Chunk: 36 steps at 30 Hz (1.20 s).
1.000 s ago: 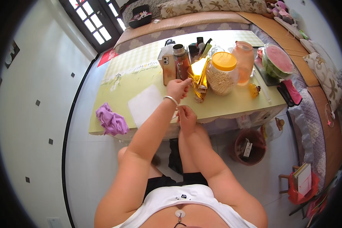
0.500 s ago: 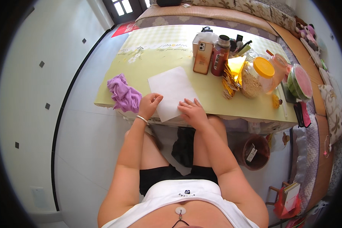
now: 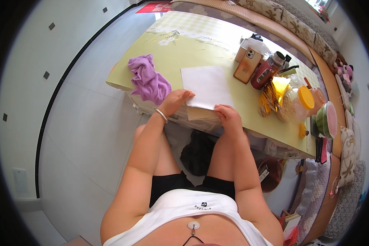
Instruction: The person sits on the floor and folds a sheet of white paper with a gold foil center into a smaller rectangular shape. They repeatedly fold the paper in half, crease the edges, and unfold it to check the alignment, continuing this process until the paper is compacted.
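A white sheet of paper lies on the yellow-green table in front of me, its near edge bent up and curled. My left hand, a bangle at its wrist, is closed on the paper's near left corner. My right hand pinches the near right part of the same edge. Below the raised edge a beige strip shows; I cannot tell whether it is part of the paper. A crumpled purple cloth lies just left of my left hand.
Right of the paper stand a gold phone, a dark red flask, gold packets, a yellow-lidded jar and a cut watermelon. Below the table's near edge are a dark bag and a brown bin.
The paper's near edge has come up and curled, with both hands now gripping it. My right hand has gone from resting flat on the sheet to pinching its edge. The view has shifted.
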Motion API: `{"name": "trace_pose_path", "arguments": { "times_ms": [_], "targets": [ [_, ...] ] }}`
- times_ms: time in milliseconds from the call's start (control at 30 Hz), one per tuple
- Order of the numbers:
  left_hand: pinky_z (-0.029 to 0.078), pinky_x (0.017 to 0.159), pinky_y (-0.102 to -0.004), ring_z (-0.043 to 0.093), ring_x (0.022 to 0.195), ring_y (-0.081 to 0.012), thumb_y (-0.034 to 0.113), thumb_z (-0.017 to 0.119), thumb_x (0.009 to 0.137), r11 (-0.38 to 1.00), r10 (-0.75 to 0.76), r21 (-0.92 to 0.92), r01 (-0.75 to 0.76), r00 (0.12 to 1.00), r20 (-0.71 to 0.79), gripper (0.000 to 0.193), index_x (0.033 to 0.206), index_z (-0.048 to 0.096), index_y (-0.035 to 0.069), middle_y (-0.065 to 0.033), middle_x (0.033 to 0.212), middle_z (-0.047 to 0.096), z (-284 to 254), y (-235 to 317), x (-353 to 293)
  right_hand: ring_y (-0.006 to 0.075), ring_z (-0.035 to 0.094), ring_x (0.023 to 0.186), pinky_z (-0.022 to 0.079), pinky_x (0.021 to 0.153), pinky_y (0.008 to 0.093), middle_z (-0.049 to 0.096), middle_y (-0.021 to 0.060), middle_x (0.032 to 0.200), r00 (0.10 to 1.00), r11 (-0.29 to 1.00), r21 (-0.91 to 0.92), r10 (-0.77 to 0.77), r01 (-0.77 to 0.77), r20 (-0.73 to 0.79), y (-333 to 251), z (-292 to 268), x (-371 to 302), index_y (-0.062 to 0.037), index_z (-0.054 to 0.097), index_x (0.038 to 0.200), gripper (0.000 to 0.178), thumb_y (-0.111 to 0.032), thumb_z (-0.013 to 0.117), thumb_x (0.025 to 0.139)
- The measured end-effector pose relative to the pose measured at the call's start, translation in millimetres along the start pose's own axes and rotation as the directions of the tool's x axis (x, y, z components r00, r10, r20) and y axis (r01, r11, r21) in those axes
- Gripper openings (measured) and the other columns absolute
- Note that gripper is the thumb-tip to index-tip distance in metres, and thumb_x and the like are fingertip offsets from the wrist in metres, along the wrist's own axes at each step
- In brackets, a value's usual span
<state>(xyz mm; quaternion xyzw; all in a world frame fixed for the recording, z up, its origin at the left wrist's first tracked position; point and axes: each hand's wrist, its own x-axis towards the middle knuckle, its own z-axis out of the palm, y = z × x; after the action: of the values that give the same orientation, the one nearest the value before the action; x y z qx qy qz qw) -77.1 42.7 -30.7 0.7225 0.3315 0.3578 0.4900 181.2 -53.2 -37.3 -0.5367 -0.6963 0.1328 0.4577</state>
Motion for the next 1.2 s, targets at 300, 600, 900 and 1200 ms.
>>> {"name": "trace_pose_path", "arguments": {
  "times_ms": [300,600,900,1200],
  "targets": [
    [0.046,0.099,-0.0321,0.064,0.108,-0.0203,0.048,0.051,0.103,0.996,-0.089,-0.013,0.090,0.994,0.055,0.055,0.106,0.073,-0.003,-0.0124,0.112,0.072,-9.9,-9.5,5.8,0.0086,0.052,0.060,0.043,0.057,0.0275,0.065,0.0042,0.066,0.896,0.923,0.036,0.361,-0.383,0.259,-14.1,-22.7,32.6,-0.0018,0.074,0.083,0.012,-0.013,0.078,0.081],
    [0.051,0.082,-0.0273,0.066,0.092,-0.0166,0.014,0.076,0.087,0.991,0.016,0.133,-0.014,1.000,-0.014,0.022,0.104,0.074,0.000,-0.0091,0.101,0.073,1.2,3.2,4.1,0.0073,0.054,0.065,0.044,0.060,0.0263,0.065,0.0008,0.070,0.851,0.889,0.082,0.401,-0.451,0.339,-29.7,-35.8,54.7,0.0000,0.075,0.089,0.017,-0.015,0.079,0.082],
    [0.048,0.075,-0.0375,0.061,0.079,-0.0283,0.012,0.078,0.079,0.911,0.125,0.411,0.048,0.915,-0.383,0.013,0.082,0.073,0.000,-0.0104,0.085,0.068,16.0,-4.5,7.3,0.0095,0.061,0.070,0.050,0.067,0.0290,0.069,0.0059,0.076,0.825,0.808,0.202,0.500,-0.554,0.262,41.3,-51.6,55.1,0.0005,0.073,0.097,0.021,-0.013,0.077,0.082],
    [0.045,0.085,-0.0436,0.055,0.092,-0.0329,0.018,0.082,0.075,0.721,0.251,0.647,0.247,0.777,-0.577,0.025,0.065,0.064,0.002,-0.0129,0.087,0.062,40.2,-1.0,21.4,0.0328,0.059,0.080,0.049,0.075,0.0426,0.066,0.0128,0.079,0.949,0.897,-0.349,0.190,-0.271,-0.250,47.5,-5.6,59.4,-0.0032,0.069,0.074,0.023,-0.024,0.076,0.081]
  ]
}}
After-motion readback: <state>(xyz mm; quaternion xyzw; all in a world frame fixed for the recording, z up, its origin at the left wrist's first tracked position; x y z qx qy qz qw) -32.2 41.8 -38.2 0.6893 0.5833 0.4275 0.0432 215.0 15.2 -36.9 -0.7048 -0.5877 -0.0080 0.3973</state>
